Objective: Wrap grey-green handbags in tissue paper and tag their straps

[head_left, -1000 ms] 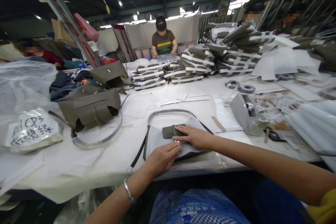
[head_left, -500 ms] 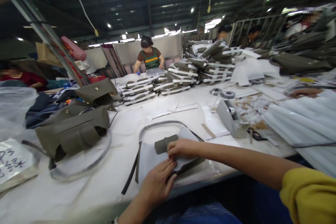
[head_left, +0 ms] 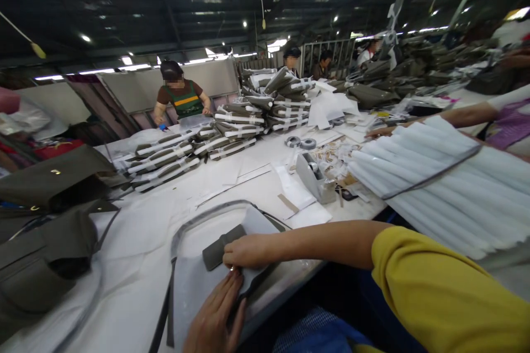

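The right hand (head_left: 247,251), flat a second ago, is now curled at the tab (head_left: 216,252), grip hidden; the left hand (head_left: 213,314) is held open; detail work is suggested.

So the bag (head_left: 259,282) is at the near edge of the bench (head_left: 144,237), with a sheet (head_left: 187,292) on it and a flap (head_left: 214,253) on that. Its handle (head_left: 196,219) loops out behind. More bags (head_left: 45,265) off left. Behind everything there's a pile (head_left: 165,162), then a person (head_left: 186,100). Dispenser (head_left: 309,176) back right, tape rolls (head_left: 307,144) just behind it, bundle (head_left: 434,182) far right.
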The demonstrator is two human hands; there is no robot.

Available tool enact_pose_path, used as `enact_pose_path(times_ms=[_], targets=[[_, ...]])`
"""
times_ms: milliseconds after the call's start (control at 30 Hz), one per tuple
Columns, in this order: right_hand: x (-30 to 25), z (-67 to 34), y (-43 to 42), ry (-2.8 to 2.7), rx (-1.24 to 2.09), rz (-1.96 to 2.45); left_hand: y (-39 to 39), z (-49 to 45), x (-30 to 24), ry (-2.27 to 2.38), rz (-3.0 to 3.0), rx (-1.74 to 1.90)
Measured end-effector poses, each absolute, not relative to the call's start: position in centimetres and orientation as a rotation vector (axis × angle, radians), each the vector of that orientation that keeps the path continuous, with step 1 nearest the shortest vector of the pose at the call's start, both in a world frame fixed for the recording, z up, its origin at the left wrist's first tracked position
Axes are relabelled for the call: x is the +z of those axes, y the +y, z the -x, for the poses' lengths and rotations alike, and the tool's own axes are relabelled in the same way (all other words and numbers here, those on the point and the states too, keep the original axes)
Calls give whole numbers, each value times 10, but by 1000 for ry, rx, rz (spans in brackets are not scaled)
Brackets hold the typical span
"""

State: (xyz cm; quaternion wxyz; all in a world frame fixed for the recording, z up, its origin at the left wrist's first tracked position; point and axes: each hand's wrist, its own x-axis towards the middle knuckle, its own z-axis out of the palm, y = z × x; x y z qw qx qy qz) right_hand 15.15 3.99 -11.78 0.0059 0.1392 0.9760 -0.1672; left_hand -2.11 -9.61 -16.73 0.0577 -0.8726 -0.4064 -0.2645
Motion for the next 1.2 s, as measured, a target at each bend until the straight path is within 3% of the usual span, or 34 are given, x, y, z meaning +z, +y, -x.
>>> enact_pose_path(times_ms=[467, 733, 1033, 1200], targets=[[-122, -153, 41, 3071, -484, -397, -102, 19, -174, -1289, 2610, -837], [-118, -150, 58, 3032, -628, -224, -107, 14, -167, -1430, 2669, -846], [-121, -145, 32, 2977, -717, -663, -110, 9, -161, -1510, 2667, -935], [-101, -141, 107, 2893, -799, -1080, -110, 10, -164, -1476, 2628, -892]])
